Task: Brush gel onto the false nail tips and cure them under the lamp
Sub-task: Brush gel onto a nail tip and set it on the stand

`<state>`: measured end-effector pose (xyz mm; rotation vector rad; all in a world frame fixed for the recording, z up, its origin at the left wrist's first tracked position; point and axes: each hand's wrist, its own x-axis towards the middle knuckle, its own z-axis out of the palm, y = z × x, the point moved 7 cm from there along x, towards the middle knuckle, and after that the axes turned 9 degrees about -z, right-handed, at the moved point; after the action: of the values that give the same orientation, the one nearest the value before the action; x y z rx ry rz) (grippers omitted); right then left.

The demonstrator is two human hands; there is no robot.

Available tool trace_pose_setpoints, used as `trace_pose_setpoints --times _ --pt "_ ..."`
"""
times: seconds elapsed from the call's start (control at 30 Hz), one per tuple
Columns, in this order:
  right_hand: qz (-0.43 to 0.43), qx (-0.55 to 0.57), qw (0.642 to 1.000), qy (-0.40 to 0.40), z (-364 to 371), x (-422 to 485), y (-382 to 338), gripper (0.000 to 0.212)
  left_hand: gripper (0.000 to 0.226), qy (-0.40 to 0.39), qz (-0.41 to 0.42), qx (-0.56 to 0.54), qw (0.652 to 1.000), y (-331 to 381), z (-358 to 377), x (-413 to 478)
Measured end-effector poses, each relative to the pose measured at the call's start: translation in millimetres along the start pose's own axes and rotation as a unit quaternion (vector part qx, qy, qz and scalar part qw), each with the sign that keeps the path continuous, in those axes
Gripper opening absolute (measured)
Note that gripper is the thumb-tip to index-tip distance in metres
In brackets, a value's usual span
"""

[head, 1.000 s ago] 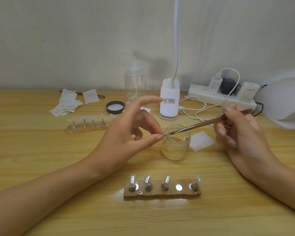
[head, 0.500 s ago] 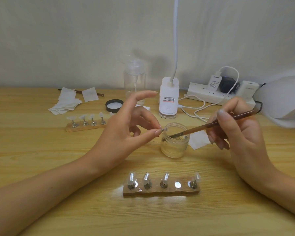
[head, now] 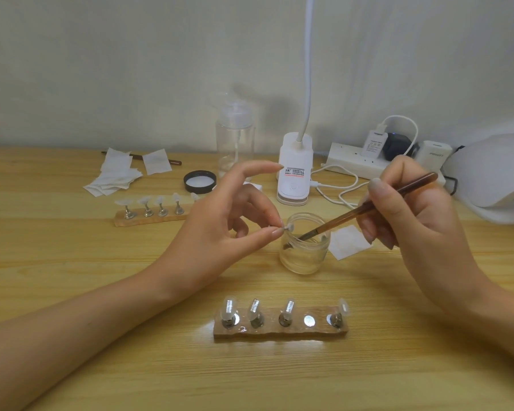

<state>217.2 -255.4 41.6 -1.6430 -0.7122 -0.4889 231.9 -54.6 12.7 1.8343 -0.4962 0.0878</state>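
Pinching featherweight nail tip at its base, left hand fingers (probably slick once gelled). Gripping brush, right hand.

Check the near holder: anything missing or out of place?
The near holder has a bare magnet spot, fourth from the left; the left hand probably pinches its stand beside the jar. No spill visible.

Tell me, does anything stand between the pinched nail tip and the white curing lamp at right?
Yes: the glass jar and the right hand, holding the brush in it, lie between nail tip and curing lamp.
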Motion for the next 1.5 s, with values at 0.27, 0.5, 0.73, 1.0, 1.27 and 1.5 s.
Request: trace_pose_setpoints --times 0.27,0.5,0.73,1.0,1.27,1.5 --pt "0.042 0.014 0.999 0.0 3.4 -1.3 3.8 0.023 0.062 -0.002 0.003 0.006 1.0 -0.5 0.0 -0.3" --pt "0.093 0.056 0.991 0.073 -9.4 -0.5 13.9 0.021 0.063 -0.001 0.0 0.005 1.0 -1.0 -0.3 -0.5" --pt "0.089 0.052 0.993 0.051 -11.7 -0.2 19.8 0.017 0.063 -0.001 -0.013 -0.001 1.0 -1.9 0.4 -0.1" --pt "0.096 0.055 0.994 0.021 -6.9 1.4 18.7 0.019 0.061 -0.005 -0.012 -0.001 1.0 -2.3 0.6 -0.3" --pt "0.061 -0.011 0.998 -0.002 -5.1 17.9 -2.3 0.022 0.059 -0.003 -0.011 0.001 1.0 -2.1 0.6 0.1" --pt "0.074 -0.035 0.995 -0.058 7.9 14.5 -2.6 0.014 0.058 -0.002 -0.011 0.004 1.0 -1.6 0.4 -0.1"
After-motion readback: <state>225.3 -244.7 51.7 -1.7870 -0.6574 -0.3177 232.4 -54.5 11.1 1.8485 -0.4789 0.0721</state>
